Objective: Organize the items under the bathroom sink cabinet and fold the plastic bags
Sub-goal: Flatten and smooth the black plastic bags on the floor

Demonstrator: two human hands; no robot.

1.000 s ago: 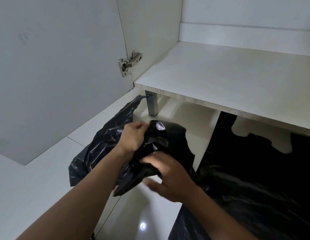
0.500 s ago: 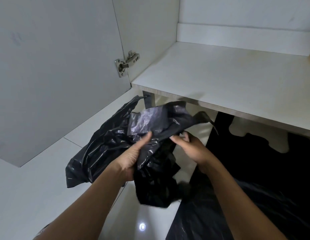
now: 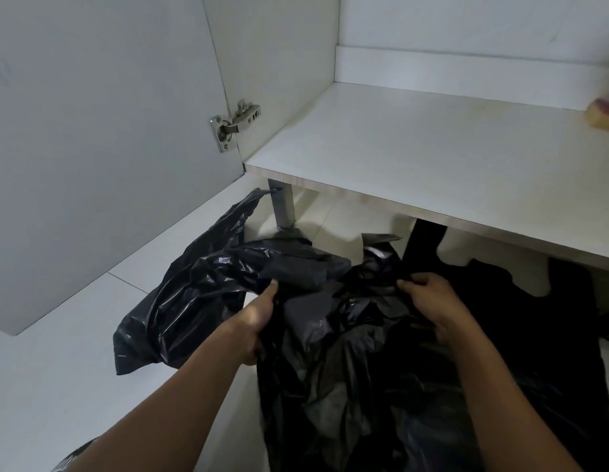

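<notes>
Black plastic bag (image 3: 330, 369), left hand (image 3: 259, 318) and right hand (image 3: 432, 304) gripping it, fingers (image 3: 409, 285) curled

Both forearms are extended forward. The left hand (image 3: 259, 320) and right hand (image 3: 432, 301) are curled on the black bag (image 3: 330, 386), held apart

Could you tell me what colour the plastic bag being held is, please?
The plastic bag is glossy black, clearest in the head view.

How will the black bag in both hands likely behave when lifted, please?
Probably floppy: the black bag sags and crumples between the left hand and right hand. Likely light: pinched edges carry it. Glossy film may slip.
</notes>
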